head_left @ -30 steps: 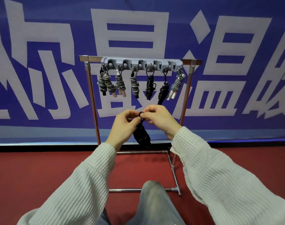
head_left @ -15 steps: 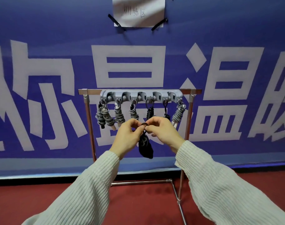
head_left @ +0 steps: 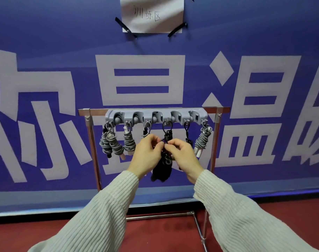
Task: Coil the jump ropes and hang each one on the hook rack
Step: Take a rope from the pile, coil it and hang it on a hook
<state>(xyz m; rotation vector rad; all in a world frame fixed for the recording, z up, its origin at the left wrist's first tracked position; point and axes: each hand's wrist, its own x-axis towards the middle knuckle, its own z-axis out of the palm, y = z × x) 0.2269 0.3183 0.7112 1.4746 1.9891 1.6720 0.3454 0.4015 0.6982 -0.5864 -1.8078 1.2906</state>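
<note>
Now higher, black coiled rope (head_left: 163, 166) nearer hook rack (head_left: 156, 117)

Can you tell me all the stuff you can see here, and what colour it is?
hook rack: one, grey, fixed on the top bar of the stand.
metal stand: one, silver, on the red floor before the banner.
hung grey ropes: at least four coiled bundles, on the left hooks and the far right hook.
hung black ropes: two, on hooks right of middle.
black rope bundle: one, pinched at its top by both hands.
banner: one, blue with white characters, behind.
paper sign: one, white, taped up high.
left hand, right hand: cream ribbed sleeves.
</note>
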